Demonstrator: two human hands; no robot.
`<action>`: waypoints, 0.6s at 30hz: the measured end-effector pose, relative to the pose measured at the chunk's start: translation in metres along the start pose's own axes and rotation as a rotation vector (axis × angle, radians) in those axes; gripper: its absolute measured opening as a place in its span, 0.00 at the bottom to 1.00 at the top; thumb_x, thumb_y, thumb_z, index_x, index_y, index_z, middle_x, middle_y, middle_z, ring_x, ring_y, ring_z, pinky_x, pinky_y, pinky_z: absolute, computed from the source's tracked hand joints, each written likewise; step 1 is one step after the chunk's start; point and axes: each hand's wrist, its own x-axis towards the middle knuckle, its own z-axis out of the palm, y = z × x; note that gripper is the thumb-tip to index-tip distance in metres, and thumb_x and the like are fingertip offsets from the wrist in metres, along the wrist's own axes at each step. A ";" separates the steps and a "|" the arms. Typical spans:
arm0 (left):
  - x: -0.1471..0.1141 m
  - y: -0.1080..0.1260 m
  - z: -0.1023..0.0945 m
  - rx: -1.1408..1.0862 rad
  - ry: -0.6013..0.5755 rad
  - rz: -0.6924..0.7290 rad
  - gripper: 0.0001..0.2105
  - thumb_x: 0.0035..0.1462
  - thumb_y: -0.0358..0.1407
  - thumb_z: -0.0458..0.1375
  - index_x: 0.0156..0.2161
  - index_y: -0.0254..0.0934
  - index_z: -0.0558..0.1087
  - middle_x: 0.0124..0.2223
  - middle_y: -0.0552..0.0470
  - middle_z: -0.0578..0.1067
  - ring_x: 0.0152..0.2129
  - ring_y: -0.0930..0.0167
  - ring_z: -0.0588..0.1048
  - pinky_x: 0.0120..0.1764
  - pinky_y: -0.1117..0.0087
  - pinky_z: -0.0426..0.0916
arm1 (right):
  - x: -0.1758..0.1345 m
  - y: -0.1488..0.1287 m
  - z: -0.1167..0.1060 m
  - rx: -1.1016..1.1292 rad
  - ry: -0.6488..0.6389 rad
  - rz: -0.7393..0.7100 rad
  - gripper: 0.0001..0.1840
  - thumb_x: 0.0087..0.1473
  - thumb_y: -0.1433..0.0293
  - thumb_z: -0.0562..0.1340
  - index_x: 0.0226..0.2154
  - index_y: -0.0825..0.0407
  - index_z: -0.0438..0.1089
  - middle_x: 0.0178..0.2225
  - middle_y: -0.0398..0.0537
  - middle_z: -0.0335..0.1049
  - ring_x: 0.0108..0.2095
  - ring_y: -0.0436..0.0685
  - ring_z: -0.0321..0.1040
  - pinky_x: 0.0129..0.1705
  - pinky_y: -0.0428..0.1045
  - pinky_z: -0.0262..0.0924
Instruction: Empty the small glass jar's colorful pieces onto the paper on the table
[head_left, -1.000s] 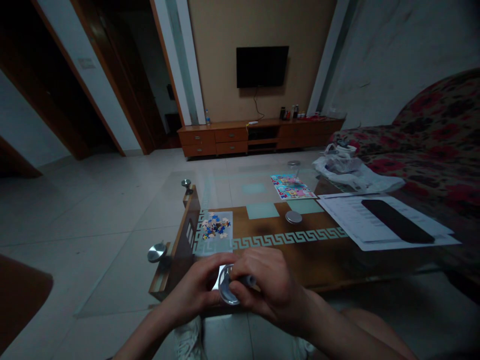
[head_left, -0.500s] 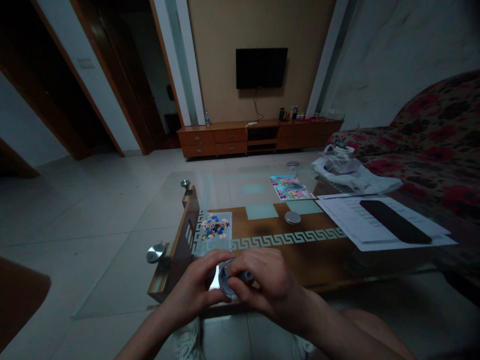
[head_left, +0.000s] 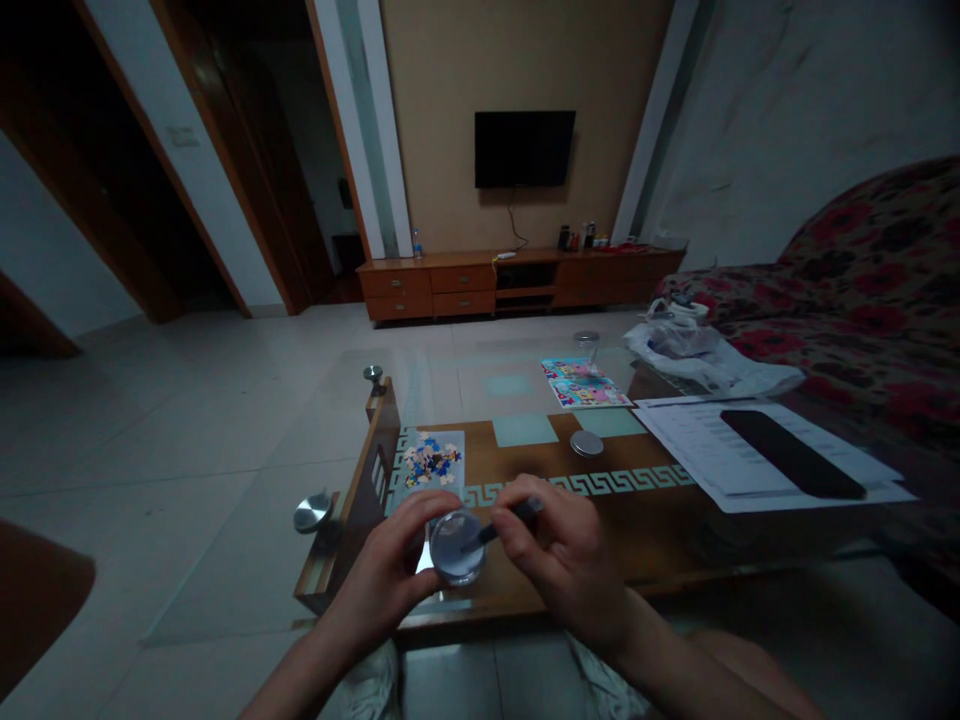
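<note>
My left hand (head_left: 394,555) is wrapped round a small clear jar (head_left: 457,550), its open mouth tilted toward me. In my right hand (head_left: 570,550) is a dark, pen-like stick (head_left: 487,534), pinched between thumb and fingers. The stick's lower tip reaches into the jar's mouth; its exact kind is unclear. Beyond the hands, a round silver lid (head_left: 586,443) lies flat on the glass coffee table (head_left: 525,560). Left of that lid, loose jigsaw pieces (head_left: 431,460) are heaped on a pale sheet (head_left: 457,440).
Papers (head_left: 720,470) with a black phone-like slab (head_left: 791,453) lie on the right. Farther back are a colourful picture card (head_left: 585,385), a clear lidded jar (head_left: 586,350) and a white plastic bag (head_left: 705,355). Metal table knobs (head_left: 313,512) stand at the left.
My right hand has moved up and right, drawing back from the jar, so the stick and the jar's mouth now show plainly. My left hand still holds the jar.
</note>
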 end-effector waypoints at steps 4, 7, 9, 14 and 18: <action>-0.002 -0.001 -0.001 -0.047 0.026 0.027 0.21 0.54 0.34 0.62 0.52 0.50 0.67 0.53 0.52 0.72 0.52 0.65 0.69 0.55 0.59 0.64 | -0.001 -0.001 -0.001 0.079 0.023 -0.020 0.10 0.60 0.65 0.58 0.30 0.52 0.67 0.24 0.39 0.67 0.25 0.46 0.64 0.27 0.43 0.56; -0.003 -0.002 0.000 -0.074 0.059 0.001 0.21 0.54 0.35 0.62 0.53 0.50 0.66 0.54 0.51 0.71 0.54 0.65 0.68 0.56 0.59 0.64 | -0.003 -0.001 0.000 0.085 0.017 -0.044 0.11 0.60 0.63 0.59 0.30 0.52 0.69 0.25 0.40 0.69 0.26 0.47 0.66 0.28 0.43 0.57; -0.004 -0.003 0.001 -0.091 0.078 -0.014 0.21 0.54 0.36 0.62 0.53 0.50 0.66 0.55 0.51 0.70 0.54 0.65 0.68 0.56 0.59 0.64 | -0.005 -0.001 0.001 0.078 0.011 -0.050 0.11 0.60 0.62 0.59 0.31 0.52 0.69 0.25 0.42 0.70 0.26 0.47 0.67 0.29 0.44 0.58; -0.006 -0.003 0.002 -0.083 0.119 -0.004 0.22 0.53 0.38 0.63 0.53 0.50 0.66 0.56 0.50 0.69 0.54 0.64 0.68 0.57 0.58 0.64 | -0.009 -0.005 0.006 0.086 -0.021 -0.142 0.12 0.61 0.61 0.58 0.33 0.53 0.69 0.26 0.44 0.71 0.28 0.48 0.68 0.31 0.44 0.60; -0.006 -0.005 0.003 0.000 0.124 0.063 0.21 0.55 0.36 0.62 0.53 0.49 0.66 0.55 0.49 0.70 0.54 0.64 0.69 0.56 0.57 0.65 | -0.010 -0.010 0.009 0.029 -0.012 -0.232 0.13 0.62 0.61 0.56 0.33 0.53 0.68 0.26 0.43 0.70 0.28 0.49 0.67 0.32 0.45 0.61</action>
